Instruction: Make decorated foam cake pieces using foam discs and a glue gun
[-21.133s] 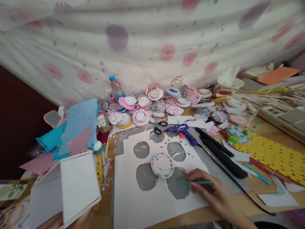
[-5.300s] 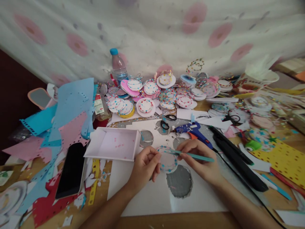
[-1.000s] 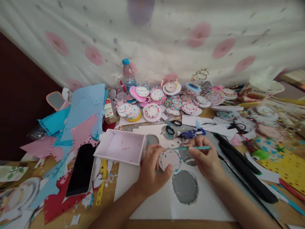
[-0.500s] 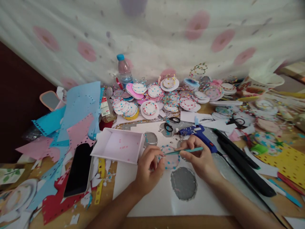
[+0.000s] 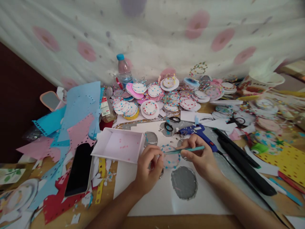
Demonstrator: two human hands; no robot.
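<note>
Near the middle of the table, my left hand pinches the left edge of a round loop dotted with small blue and pink pieces. My right hand grips teal tweezers, pointing left across the loop. Their tips end close to my left fingertips; whether they hold a piece is too small to tell. Below lies a white sheet with a round cut-out showing grey. A shallow white box with a few tiny pink pieces stands left of my left hand.
A blue glue gun and a black flat iron lie at the right. Black-handled scissors lie ahead. Decorated paper discs pile along the back by a water bottle. A phone rests on paper scraps at left.
The tweezers and right hand have shifted very slightly right. My left hand still pinches the loop in nearly the same place.
</note>
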